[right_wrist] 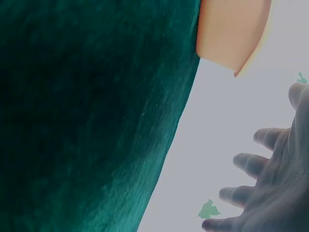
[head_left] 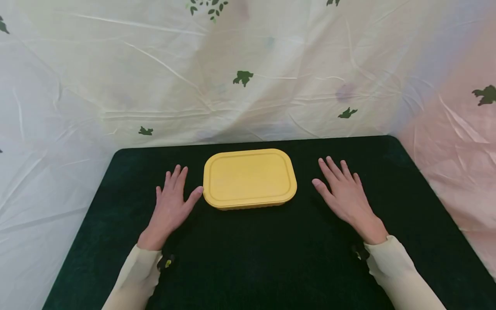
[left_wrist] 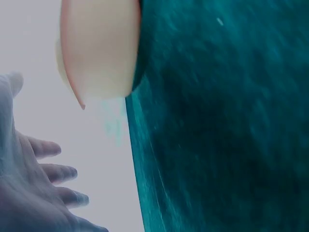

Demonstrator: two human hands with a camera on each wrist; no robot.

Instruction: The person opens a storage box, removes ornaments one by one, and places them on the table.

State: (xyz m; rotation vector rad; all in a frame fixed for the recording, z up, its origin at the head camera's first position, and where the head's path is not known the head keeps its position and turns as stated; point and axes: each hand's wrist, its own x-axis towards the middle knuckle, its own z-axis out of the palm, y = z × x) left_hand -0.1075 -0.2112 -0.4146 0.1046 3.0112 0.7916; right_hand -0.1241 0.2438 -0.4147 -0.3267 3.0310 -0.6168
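Note:
A yellow lidded box (head_left: 249,177), rectangular with rounded corners, sits on the dark green table toward its far side. Its lid is on, so the inside is hidden. To the box's left is my left hand (head_left: 170,211), fingers spread and straight, the thumb tip close to the box's edge; whether it touches I cannot tell. My right hand (head_left: 346,198) is apart from the box on the right, its fingers also spread, holding nothing. In the left wrist view the box's side (left_wrist: 101,48) shows beyond the hand; the right wrist view shows another part of the box (right_wrist: 231,34).
The dark green cloth-covered table (head_left: 248,258) has rounded far corners. Behind it hangs a pale curtain (head_left: 174,86) with green leaf prints, and a pinkish stretch of cloth (head_left: 457,163) runs along the right. Small dark devices sit under both wrists.

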